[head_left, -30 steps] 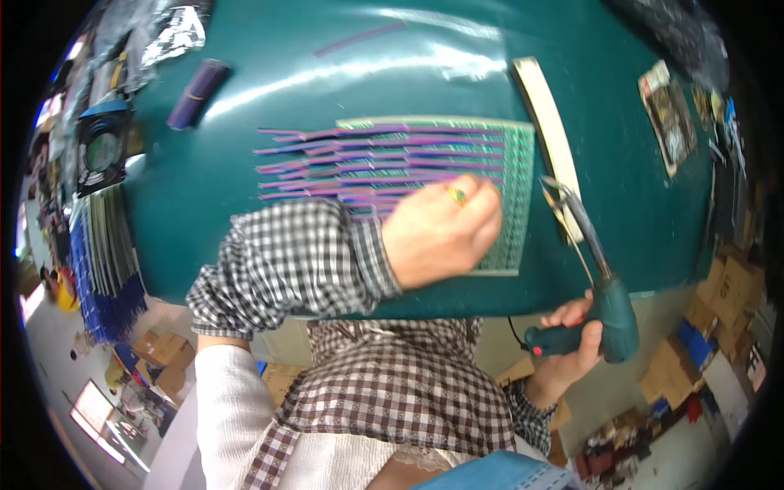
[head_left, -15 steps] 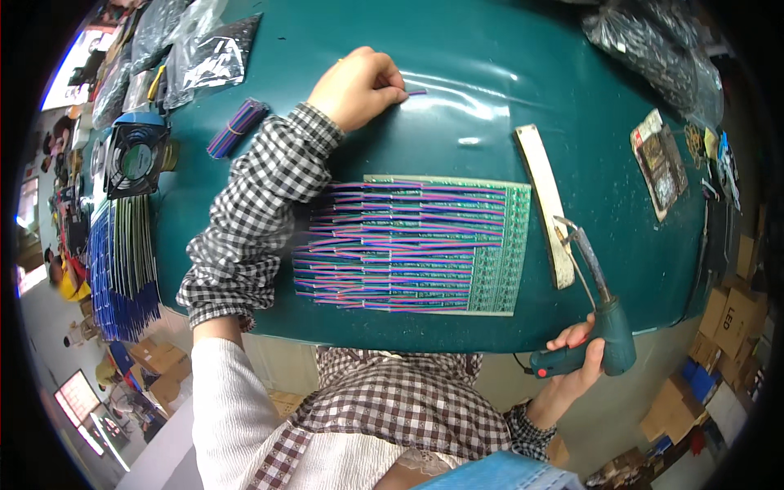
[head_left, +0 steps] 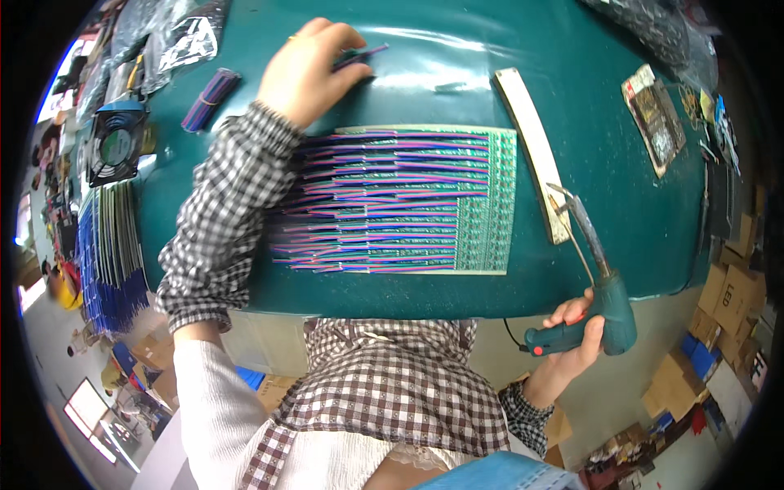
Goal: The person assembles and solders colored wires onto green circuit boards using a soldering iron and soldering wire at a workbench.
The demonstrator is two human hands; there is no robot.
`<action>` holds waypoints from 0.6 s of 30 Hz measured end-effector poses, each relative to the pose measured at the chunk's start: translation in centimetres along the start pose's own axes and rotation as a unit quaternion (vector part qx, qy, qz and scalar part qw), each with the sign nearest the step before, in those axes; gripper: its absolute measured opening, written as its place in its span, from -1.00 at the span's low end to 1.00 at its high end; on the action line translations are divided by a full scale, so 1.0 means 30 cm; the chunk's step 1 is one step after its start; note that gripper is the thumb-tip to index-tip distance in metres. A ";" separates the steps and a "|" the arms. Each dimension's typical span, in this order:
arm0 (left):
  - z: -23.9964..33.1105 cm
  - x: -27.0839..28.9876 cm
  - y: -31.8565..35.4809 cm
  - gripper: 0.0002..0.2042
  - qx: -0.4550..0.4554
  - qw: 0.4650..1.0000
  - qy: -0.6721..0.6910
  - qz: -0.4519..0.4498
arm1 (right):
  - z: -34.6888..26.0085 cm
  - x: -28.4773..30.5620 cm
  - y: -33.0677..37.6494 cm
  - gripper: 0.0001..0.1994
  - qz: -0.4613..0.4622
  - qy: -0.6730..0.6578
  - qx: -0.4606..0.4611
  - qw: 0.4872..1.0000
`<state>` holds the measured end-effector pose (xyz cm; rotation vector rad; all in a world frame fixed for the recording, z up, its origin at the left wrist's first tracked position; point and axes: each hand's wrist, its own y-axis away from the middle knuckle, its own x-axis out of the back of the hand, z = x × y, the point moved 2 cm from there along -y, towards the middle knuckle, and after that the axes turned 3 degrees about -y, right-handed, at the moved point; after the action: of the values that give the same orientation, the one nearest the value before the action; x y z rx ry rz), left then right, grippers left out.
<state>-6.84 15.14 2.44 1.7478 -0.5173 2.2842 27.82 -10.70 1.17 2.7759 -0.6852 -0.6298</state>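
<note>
Over the far left part of the green table, my left hand (head_left: 309,75) is closed around a short piece of purple multi-strand wire (head_left: 374,51), whose end sticks out past the fingers. My right hand (head_left: 567,359), at the near right edge, grips a dark green soldering gun (head_left: 618,318) by its handle. The gun's metal tip points away from me, against or just over a pale narrow bar (head_left: 527,135). Between my hands lies a green circuit-board panel (head_left: 482,241). Rows of pink, blue and purple wires (head_left: 384,200) run along it and past its left edge.
A banded wire bundle (head_left: 210,100) lies beyond my left sleeve. At the left stand a small black fan (head_left: 117,143) and a hanging row of blue wires (head_left: 114,269). Plastic bags (head_left: 192,41) sit far left; a stained packet (head_left: 653,118) lies at right.
The table and its things sit higher and slightly left in view. My left hand has come closer to the panel's left side, with more wire showing. My right hand still holds the soldering gun.
</note>
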 end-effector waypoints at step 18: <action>0.433 -0.012 0.203 -0.79 -0.095 0.957 0.266 -0.074 | -0.002 -0.009 -0.001 -0.48 0.003 0.030 0.000 1.000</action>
<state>2.44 4.35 4.22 0.9856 -0.4559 2.3680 27.64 -10.53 1.31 2.7786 -0.6816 -0.5431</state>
